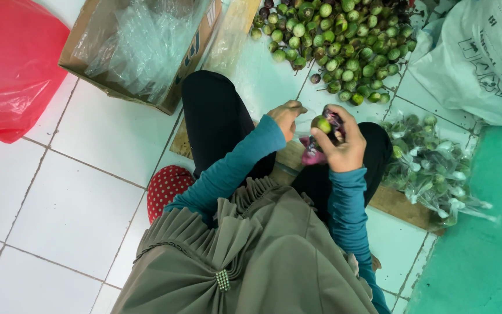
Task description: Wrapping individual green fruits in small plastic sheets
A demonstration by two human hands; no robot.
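Note:
My right hand (339, 145) grips a small round green fruit (321, 123) together with a purple-pink bit of wrapping (311, 153), held over my lap. My left hand (286, 115) is closed just to its left, pinching the edge of a thin clear plastic bag that is hard to see. Both arms wear teal sleeves. A heap of the same green fruits (344, 46) lies on the tiled floor beyond my hands. Filled clear bags of fruit (431, 168) are piled to my right.
A cardboard box lined with clear plastic (140, 46) stands at the upper left, next to a red plastic bag (13, 64). A white sack (483, 58) sits at the upper right. A wooden board (402, 203) lies under my legs. A red dotted slipper (167, 186) is by my left knee.

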